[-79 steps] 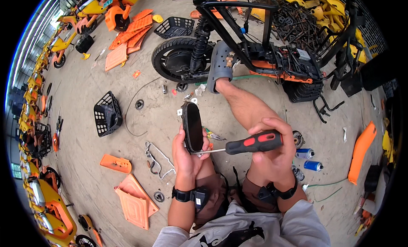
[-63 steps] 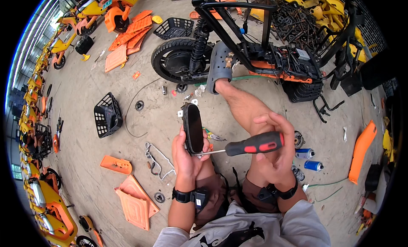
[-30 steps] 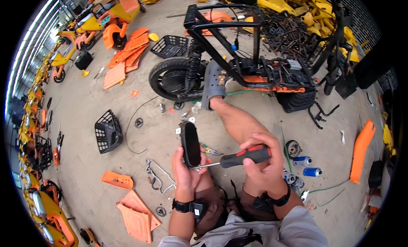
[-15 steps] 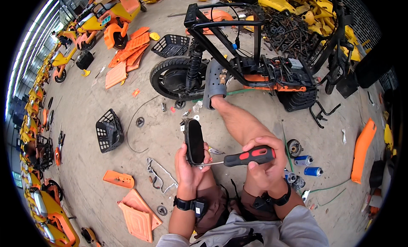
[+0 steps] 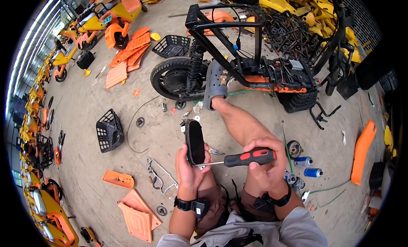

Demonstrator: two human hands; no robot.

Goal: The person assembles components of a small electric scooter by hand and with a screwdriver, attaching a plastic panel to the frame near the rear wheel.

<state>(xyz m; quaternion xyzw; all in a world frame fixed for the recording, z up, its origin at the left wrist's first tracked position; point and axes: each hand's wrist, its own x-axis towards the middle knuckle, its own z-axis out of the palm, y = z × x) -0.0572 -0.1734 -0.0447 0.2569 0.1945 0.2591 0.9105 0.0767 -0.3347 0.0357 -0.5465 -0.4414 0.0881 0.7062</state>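
An oblong black part [image 5: 196, 141] with a smooth dark face stands upright in my left hand [image 5: 187, 168], its lower end between the thumb and fingers. My right hand [image 5: 268, 162] is wrapped round the black and red handle of a screwdriver [image 5: 250, 157]. The screwdriver's shaft points left, and its tip is at the lower edge of the black part; the exact contact point is too small to make out. Beyond my hands, one foot in a grey clog [image 5: 216, 83] rests against a stripped scooter frame [image 5: 221, 55].
Black baskets [image 5: 109, 131], orange panels [image 5: 138, 215], a chain [image 5: 159, 177] and small gears lie on the floor at left. Blue cans [image 5: 313, 172] and a long orange panel [image 5: 363, 151] are at right. Yellow scooters [image 5: 55, 221] line the left side; yellow scrap [image 5: 312, 9] is piled at the back.
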